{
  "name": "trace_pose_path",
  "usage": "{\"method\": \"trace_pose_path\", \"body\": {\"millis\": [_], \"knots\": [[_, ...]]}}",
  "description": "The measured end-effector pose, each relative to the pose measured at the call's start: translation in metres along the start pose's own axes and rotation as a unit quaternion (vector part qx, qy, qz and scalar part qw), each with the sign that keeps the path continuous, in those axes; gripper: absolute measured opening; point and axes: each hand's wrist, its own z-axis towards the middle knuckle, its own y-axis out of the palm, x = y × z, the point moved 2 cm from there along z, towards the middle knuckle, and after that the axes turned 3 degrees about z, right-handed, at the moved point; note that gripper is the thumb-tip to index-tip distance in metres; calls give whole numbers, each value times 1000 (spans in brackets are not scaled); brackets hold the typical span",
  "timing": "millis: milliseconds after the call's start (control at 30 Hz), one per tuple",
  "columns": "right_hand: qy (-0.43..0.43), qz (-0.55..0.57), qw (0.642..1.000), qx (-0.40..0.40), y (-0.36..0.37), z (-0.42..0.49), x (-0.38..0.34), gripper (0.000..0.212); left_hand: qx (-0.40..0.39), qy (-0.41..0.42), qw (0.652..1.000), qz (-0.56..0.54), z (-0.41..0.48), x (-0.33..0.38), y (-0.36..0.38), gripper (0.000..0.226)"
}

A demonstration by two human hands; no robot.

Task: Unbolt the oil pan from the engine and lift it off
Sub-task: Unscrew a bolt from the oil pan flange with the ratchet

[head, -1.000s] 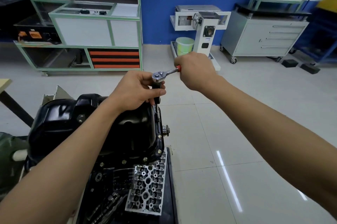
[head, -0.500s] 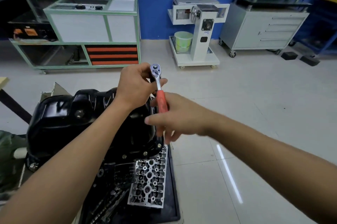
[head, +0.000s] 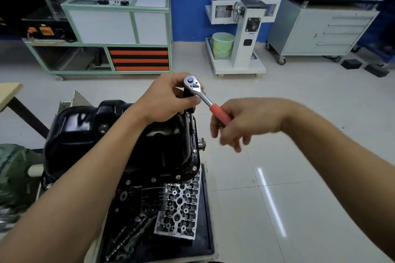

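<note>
Ratchet (head: 193, 86) sits above the right edge of the oil pan (head: 85, 134), chrome head on top, red grip slanting down to the right. Left hand (head: 168, 100) holds the head end, with fingers curled round the black stub under the head and thumb pressed in on the near side. Extension (head: 192, 122) drops straight down from that stub to the pan's right flange. Its lower tip is hidden, so I can't tell which bolt it is on. Right hand (head: 245, 123) is on the red grip, which runs into the palm. Its fingers are loosely curled, hanging down and a little spread. The hand is motion-blurred, so exact finger contact can't be told.

The pan is black and glossy, left of centre, sitting on top of the engine (head: 136, 196), partly under the left forearm. Bolts (head: 194, 168) show in the flange along the near edge and near-right corner. A silver casting (head: 179, 205) full of holes leans against the engine's near side. It rests in a black tray (head: 203, 243) beside dark chain-like parts.

At the back are a green-framed rack (head: 102, 27) with orange drawers and a white stand (head: 245, 27) with a handwheel. A green bucket (head: 222, 45) sits on the stand's base, and a grey drawer cabinet (head: 320, 29) on casters is to the right. The floor is light tile.
</note>
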Motion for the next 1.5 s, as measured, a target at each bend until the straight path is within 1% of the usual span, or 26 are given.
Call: {"method": "trace_pose_path", "body": {"millis": [67, 133, 167, 233, 267, 333, 400, 500, 567, 600, 667, 767, 800, 833, 867, 900, 933, 967, 1000, 1100, 1167, 1233, 1300, 1367, 1433, 1500], "knots": [[34, -75, 996, 37, -28, -1, 4, 14, -24, -2, 1000, 1, 2, 1, -2, 20], [62, -162, 979, 109, -50, 9, 6, 22, -41, -8, 999, -11, 4, 1, -2, 20], [74, -225, 958, 164, -59, 17, 7, 25, -42, -15, 999, -17, 5, 0, -2, 19], [71, -331, 884, 322, -66, 36, 6, 24, -29, -32, 999, -22, 6, -1, -2, 16], [47, -342, 852, 395, -65, 46, 5, 23, -16, -39, 999, -25, 6, -1, -3, 16], [-22, -306, 815, 492, -61, 64, 6, 19, 15, -47, 998, -44, 6, -2, -2, 17], [-68, -261, 802, 534, -58, 77, 11, 16, 41, -47, 997, -55, 5, -3, 0, 18], [-102, -209, 788, 571, -53, 76, 17, 12, 64, -44, 996, -54, 4, -3, 5, 19], [-116, -208, 775, 586, -45, 67, 21, 7, 75, -44, 995, -50, 4, -4, 6, 21], [-110, -222, 772, 585, -40, 60, 25, 6, 80, -44, 995, -48, 4, -5, 6, 23], [-66, -254, 783, 564, -30, 44, 32, 13, 95, -41, 994, -36, 3, -6, 7, 24], [19, -275, 821, 500, -13, 16, 36, 27, 125, -28, 992, -4, 3, -5, 11, 23], [25, -253, 845, 470, -8, 7, 36, 31, 134, -21, 991, 12, 3, -4, 12, 24], [14, -195, 882, 429, -2, -1, 34, 35, 143, -14, 989, 30, 4, -4, 14, 24], [-8, -102, 924, 368, 6, -9, 31, 39, 153, -7, 987, 42, 4, -4, 15, 23], [-31, 2, 955, 295, 15, -14, 27, 40, 164, 0, 985, 49, 4, -4, 15, 21], [-55, 76, 968, 233, 24, -17, 23, 40, 177, 6, 983, 55, 4, -3, 15, 23], [-76, 110, 970, 203, 33, -17, 19, 39, 191, 10, 980, 62, 4, -3, 15, 29], [-92, 122, 968, 201, 40, -15, 15, 38, 203, 13, 976, 72, 4, -4, 15, 36], [-117, 143, 957, 223, 56, -4, 5, 39, 217, 8, 972, 91, 4, -5, 15, 46], [-119, 140, 956, 230, 61, 1, 1, 39, 200, -2, 976, 85, 4, -7, 12, 44], [-109, 129, 961, 218, 60, 1, -1, 38, 156, -7, 987, 34, 3, -9, 8, 41], [-89, 97, 974, 187, 52, -3, -2, 35, 92, 3, 996, -4, 2, -10, 4, 27], [-56, 42, 986, 151, 34, -10, -4, 31, 39, 13, 999, -2, 2, -9, 1, 13], [-16, -31, 991, 126, 10, -16, -3, 27, 11, 3, 1000, -8, 3, -8, -2, 14], [27, -125, 983, 131, -14, -17, -2, 19, -3, -3, 1000, -13, 4, -9, -3, 23]]}}
